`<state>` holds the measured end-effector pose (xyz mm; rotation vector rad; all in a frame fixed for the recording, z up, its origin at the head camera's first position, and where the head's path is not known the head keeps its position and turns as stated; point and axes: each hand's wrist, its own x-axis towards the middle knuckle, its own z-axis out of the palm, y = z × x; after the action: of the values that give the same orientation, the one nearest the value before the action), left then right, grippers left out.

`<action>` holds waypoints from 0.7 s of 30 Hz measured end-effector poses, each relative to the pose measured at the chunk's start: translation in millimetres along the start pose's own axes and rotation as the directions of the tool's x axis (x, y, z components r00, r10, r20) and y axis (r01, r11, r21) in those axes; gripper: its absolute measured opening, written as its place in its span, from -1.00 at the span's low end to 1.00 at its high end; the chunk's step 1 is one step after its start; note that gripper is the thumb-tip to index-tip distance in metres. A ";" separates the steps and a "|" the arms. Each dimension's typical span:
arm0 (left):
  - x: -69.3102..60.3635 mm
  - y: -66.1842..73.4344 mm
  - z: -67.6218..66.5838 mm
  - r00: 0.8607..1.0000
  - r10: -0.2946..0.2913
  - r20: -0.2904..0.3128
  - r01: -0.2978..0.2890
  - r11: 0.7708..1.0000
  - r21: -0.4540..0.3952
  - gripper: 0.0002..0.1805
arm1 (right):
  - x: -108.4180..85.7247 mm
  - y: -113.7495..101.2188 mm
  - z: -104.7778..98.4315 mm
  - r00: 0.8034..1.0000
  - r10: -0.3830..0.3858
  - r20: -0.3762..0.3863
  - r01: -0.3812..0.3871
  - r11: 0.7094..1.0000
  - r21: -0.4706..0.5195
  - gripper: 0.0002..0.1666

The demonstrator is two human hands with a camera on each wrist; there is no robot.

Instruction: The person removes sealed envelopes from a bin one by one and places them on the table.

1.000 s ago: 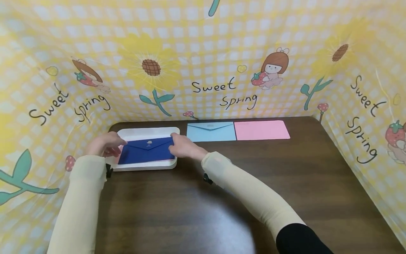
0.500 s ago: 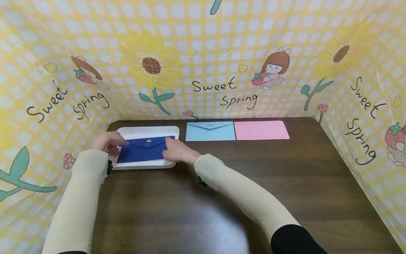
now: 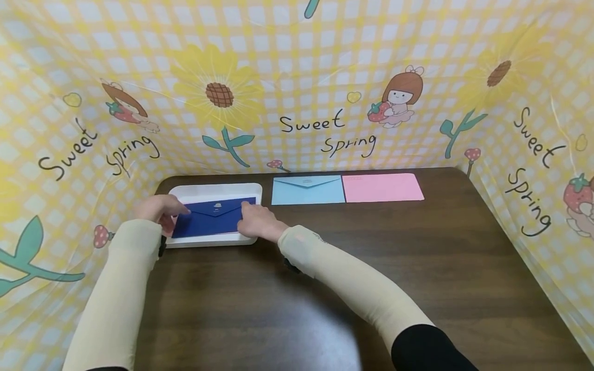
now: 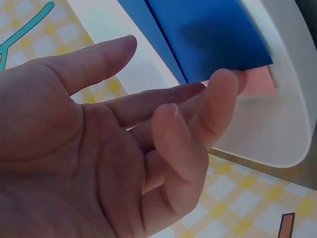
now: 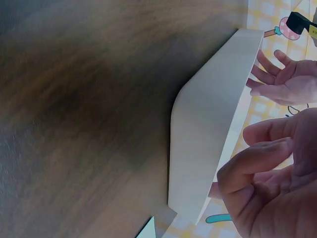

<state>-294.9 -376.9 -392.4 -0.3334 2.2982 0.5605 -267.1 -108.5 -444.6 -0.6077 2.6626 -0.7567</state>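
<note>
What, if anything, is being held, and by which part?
Left hand holds nothing: thumb stands clear of the navy envelope. Right hand is at the envelope's right end; whether it pinches there is hidden.

Dark blue envelope, flap up, in white tray, left hand at envelope's left end, right hand touching its right end, light blue envelope beside pink sheet right of tray, brown table, checked yellow cloth behind.

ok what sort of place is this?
Probably a staged tabletop recording booth: a wood-grain table closed in on at least three sides by a yellow checked "Sweet Spring" cloth, with a white tray holding a dark blue envelope.
</note>
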 end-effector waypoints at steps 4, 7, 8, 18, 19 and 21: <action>1.1 -0.5 0.9 1.000 -0.011 0.009 0.011 1.000 0.007 -0.34 | 0.5 0.2 -1.9 1.000 0.025 -0.003 -0.025 1.000 -0.010 -0.58; 1.5 -0.5 1.8 1.000 -0.007 0.021 0.007 1.000 0.012 -0.34 | 0.9 -0.4 -2.4 0.999 0.034 0.001 -0.034 0.999 -0.008 -0.60; 1.7 -0.7 2.2 1.000 -0.007 0.022 0.006 1.000 0.013 -0.34 | 1.3 -0.5 -2.3 0.999 0.034 0.003 -0.034 0.999 -0.004 -0.59; 1.4 -2.3 7.9 1.000 -0.002 0.001 0.002 1.000 -0.016 -0.42 | 2.0 -1.3 0.5 0.998 0.067 0.024 -0.067 0.998 -0.002 -0.52; 1.9 -2.8 8.3 1.000 0.002 -0.003 -0.002 1.000 -0.012 -0.41 | 1.6 -1.3 0.5 0.998 0.066 0.022 -0.065 0.998 -0.005 -0.53; 1.4 -2.3 8.9 1.000 0.010 -0.001 -0.010 1.000 -0.005 -0.41 | 2.5 -1.1 1.0 0.997 0.071 0.027 -0.071 0.997 -0.023 -0.53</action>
<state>-289.6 -374.7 -399.8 -0.3247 2.3012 0.5714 -268.5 -111.0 -445.2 -0.5223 2.6556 -0.6948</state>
